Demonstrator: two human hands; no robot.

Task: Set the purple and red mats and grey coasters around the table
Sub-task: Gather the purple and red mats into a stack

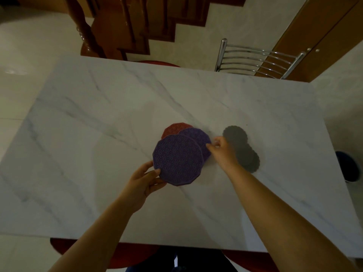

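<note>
Held: near purple mat (177, 160), left hand (144, 179) pinching near-left rim. At right hand (223, 152) curled fingers (213, 145): far purple mat (198, 137) right edge, grip unclear.

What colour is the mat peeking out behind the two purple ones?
The back mat is red, seen best in the head view.

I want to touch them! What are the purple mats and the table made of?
Purple mats: probably silicone or rubber, matte, with a moulded star pattern and tiny holes. Table: looks like white marble with grey veins and a smooth, slightly shiny top; it could be imitation stone.
</note>
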